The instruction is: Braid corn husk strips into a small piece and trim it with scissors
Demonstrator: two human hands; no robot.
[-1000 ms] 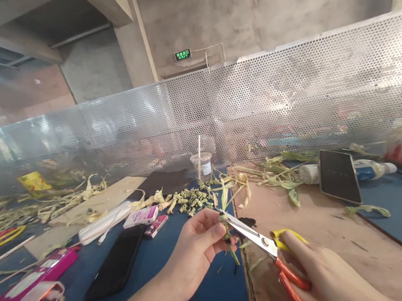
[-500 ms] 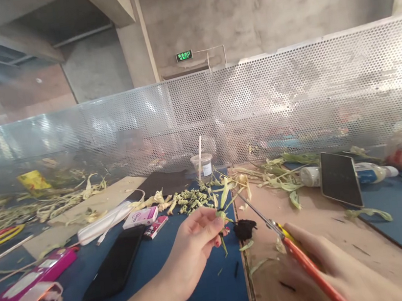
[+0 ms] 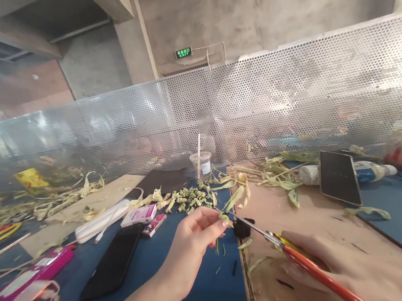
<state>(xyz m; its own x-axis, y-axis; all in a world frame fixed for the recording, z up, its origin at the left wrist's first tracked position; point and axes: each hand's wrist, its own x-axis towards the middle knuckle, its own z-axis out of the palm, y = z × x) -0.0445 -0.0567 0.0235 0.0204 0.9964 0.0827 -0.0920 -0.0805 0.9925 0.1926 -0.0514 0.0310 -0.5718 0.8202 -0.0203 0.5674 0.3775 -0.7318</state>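
Note:
My left hand pinches a small green plant piece between thumb and fingers, near the middle. My right hand, partly blurred, is wrapped round a long tool with red and yellow handles. The tool's thin metal tip reaches left to the plant piece. Beneath the tip, a black clump lies at the seam of the blue and brown surfaces. A pile of knotted green pieces sits just behind my left hand, with pale dry leaves beside it.
A black phone, small boxes and a magenta case lie left. Behind stands a plastic cup with a straw, before a perforated metal screen. Another phone leans against bottles at right; leaves lie nearby.
The tool in my right hand has moved left and its tip now meets the plant piece. My left hand has shifted slightly, and the leaf on the piece now leans to the right.

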